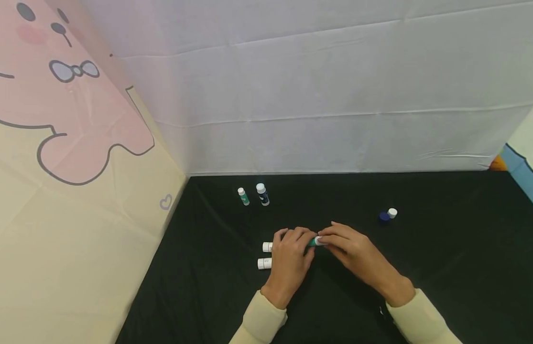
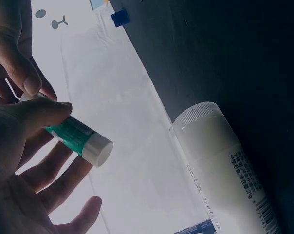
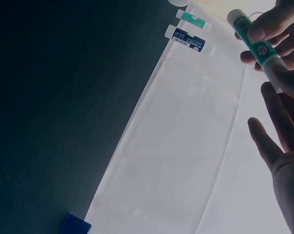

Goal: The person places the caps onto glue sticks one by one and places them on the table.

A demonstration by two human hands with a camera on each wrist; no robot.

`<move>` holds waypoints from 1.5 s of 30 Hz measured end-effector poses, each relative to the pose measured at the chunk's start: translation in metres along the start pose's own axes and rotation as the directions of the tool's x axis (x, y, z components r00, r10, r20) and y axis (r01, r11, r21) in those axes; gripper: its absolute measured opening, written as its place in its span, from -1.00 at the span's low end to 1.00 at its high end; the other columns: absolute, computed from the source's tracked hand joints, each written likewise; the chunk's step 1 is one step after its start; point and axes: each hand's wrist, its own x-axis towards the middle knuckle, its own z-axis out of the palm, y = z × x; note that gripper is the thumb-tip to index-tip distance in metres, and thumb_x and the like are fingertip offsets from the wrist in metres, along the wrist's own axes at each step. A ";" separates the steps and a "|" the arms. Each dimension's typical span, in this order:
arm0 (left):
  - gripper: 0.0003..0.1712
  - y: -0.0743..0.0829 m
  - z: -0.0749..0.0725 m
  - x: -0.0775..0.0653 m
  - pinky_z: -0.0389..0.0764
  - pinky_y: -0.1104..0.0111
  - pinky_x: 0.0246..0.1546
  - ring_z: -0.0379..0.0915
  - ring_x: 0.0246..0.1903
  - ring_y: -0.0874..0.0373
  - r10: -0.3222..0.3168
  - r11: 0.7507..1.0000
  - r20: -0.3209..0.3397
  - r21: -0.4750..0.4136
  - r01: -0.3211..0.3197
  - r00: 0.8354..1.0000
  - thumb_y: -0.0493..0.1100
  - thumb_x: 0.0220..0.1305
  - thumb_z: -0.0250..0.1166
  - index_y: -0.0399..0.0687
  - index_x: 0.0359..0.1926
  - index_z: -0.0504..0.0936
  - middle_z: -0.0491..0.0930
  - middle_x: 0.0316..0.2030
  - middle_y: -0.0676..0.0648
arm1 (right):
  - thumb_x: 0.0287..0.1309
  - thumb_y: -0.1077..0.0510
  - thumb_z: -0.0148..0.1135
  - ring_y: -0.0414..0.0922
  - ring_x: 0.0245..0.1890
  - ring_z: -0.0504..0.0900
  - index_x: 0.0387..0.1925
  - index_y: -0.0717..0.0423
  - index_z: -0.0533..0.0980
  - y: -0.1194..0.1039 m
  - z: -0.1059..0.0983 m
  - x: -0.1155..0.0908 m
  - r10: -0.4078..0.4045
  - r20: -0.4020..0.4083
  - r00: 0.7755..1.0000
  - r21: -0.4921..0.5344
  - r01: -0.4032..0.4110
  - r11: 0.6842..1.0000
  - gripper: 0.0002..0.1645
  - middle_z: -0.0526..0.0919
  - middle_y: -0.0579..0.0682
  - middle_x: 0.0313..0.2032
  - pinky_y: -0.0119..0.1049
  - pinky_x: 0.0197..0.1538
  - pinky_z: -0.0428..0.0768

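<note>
Left hand point(image 1: 289, 262) pinches the green tube point(image 2: 71, 134) between thumb and fingers, its other fingers spread; right hand point(image 1: 360, 253) pinches the tube's white end, so the tube sits between both hands; two white tubes point(image 1: 264, 263) lie by the left hand, partly hidden behind it; short green bottle point(image 1: 244, 197) and navy bottle point(image 1: 263, 195) stand beyond the left hand; blue cap point(image 1: 384, 217) and white cap point(image 1: 392, 213) sit together beyond the right hand, on black cloth point(image 1: 464, 267).
</note>
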 end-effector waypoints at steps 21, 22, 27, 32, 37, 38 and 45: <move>-0.74 0.000 0.001 0.002 0.61 0.12 0.17 0.69 -0.25 0.17 0.135 0.988 0.091 0.060 -0.140 0.987 -0.20 0.11 0.63 0.02 -0.16 0.79 0.77 -0.24 0.10 | 0.51 -0.01 0.11 0.06 -0.17 0.81 -0.22 0.25 0.75 0.007 -0.001 -0.009 0.061 -0.022 0.998 0.179 -0.056 0.982 -0.55 0.80 0.09 -0.18 -0.22 0.51 0.33; -0.74 -0.001 0.001 0.002 0.61 0.13 0.16 0.69 -0.26 0.16 0.146 0.987 0.086 0.062 -0.151 0.986 -0.20 0.10 0.63 0.01 -0.18 0.78 0.77 -0.25 0.09 | 0.51 -0.05 0.10 0.06 -0.17 0.81 -0.23 0.26 0.76 0.008 0.000 -0.010 0.074 -0.020 0.997 0.189 -0.069 0.980 -0.51 0.81 0.10 -0.19 -0.23 0.52 0.32; -0.75 0.000 0.002 0.002 0.63 0.23 0.06 0.66 -0.27 0.14 0.200 0.978 0.072 0.043 -0.204 0.977 -0.26 0.07 0.63 -0.07 -0.22 0.76 0.73 -0.31 0.03 | 0.46 -0.04 0.17 0.05 -0.21 0.82 -0.25 0.28 0.76 0.008 0.003 -0.011 0.099 -0.039 0.994 0.240 -0.087 0.967 -0.53 0.82 0.10 -0.21 -0.25 0.52 0.31; -0.76 0.001 0.003 0.001 0.64 0.30 0.01 0.63 -0.27 0.15 0.235 0.970 0.069 0.042 -0.239 0.969 -0.31 0.08 0.62 -0.08 -0.24 0.76 0.69 -0.34 0.03 | 0.17 0.30 0.45 0.07 -0.25 0.82 -0.25 0.27 0.77 0.006 0.005 -0.011 0.106 -0.066 0.992 0.289 -0.083 0.954 -0.89 0.82 0.12 -0.24 -0.29 0.50 0.33; -0.74 0.004 0.003 0.001 0.64 0.19 0.11 0.66 -0.29 0.20 0.204 0.973 0.093 0.093 -0.212 0.975 -0.20 0.10 0.64 0.00 -0.17 0.81 0.74 -0.28 0.09 | -0.42 0.66 0.60 0.04 -0.25 0.82 -0.24 0.25 0.76 0.004 0.003 -0.012 0.116 -0.057 0.992 0.215 -0.101 0.971 -0.44 0.80 0.10 -0.23 -0.35 0.49 0.32; -0.74 0.004 0.003 0.001 0.64 0.15 0.13 0.66 -0.29 0.21 0.194 0.973 0.100 0.110 -0.204 0.976 -0.17 0.11 0.65 0.02 -0.15 0.82 0.75 -0.27 0.10 | -0.44 0.67 0.60 0.03 -0.25 0.81 -0.24 0.24 0.76 0.004 0.002 -0.013 0.116 -0.049 0.992 0.192 -0.104 0.976 -0.42 0.80 0.09 -0.23 -0.36 0.49 0.32; -0.73 0.007 0.011 0.000 0.62 0.04 0.16 0.68 -0.22 0.23 0.127 0.973 0.122 0.177 -0.147 0.984 -0.06 0.16 0.63 0.13 -0.11 0.83 0.75 -0.20 0.15 | -0.34 0.62 0.61 0.02 -0.18 0.79 -0.22 0.20 0.70 0.005 0.001 -0.018 0.153 0.019 0.988 0.094 -0.154 0.984 -0.45 0.77 0.05 -0.16 -0.50 0.51 0.20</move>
